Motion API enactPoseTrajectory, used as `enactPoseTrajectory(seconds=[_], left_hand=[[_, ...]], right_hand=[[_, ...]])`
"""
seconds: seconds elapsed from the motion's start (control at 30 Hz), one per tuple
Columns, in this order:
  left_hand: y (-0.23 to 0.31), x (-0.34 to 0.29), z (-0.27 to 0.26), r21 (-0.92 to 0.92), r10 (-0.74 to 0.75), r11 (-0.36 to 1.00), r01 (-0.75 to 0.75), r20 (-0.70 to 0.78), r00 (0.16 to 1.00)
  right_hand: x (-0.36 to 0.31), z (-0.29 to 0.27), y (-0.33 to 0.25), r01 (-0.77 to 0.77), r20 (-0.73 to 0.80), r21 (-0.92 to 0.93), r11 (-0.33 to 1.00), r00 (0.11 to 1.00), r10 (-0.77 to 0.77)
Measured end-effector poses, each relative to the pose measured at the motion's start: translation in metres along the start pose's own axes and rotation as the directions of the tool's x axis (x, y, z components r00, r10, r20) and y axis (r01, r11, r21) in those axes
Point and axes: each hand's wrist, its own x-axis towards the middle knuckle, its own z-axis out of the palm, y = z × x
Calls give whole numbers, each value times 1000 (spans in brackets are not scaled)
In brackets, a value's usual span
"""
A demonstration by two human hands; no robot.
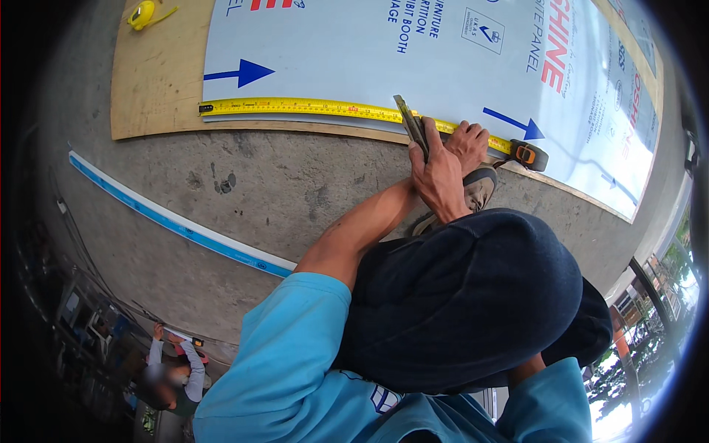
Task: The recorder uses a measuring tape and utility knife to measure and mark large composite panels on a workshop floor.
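While the yellow tape (pixel 310 108) lies near the edge of the board (pixel 325 52), the right hand (pixel 439 177) has its grip closed around a knife (pixel 406 117). The left hand (pixel 469 146) touches the tape; I can't tell how wide its grip is. A blue strip (pixel 177 225) lies on the floor (pixel 281 173).

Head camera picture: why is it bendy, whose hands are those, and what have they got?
No robot here, just a person's bare hands! Their head-worn camera looks down through a wide lens that bends straight edges. The right hand holds a slim tool, perhaps a cutter. The left hand is at the yellow tape, which runs to an orange-and-black case. The tape lies along the edge of a printed sheet, on a wooden board on the floor. A second tape measure sits on the board.
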Motion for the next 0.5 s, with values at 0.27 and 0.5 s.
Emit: enactPoseTrajectory(seconds=[0.27, 0.5], left_hand=[[-8, -4, 6, -33, 12, 999, -19, -200, 980], [-2, -4, 6, -40, -4, 999, -4, -195, 981]], right_hand=[[-3, 10, -40, -101, 149, -26, 995, 983, 104], [-11, 6, -39, -120, 131, -2, 993, 984, 120]])
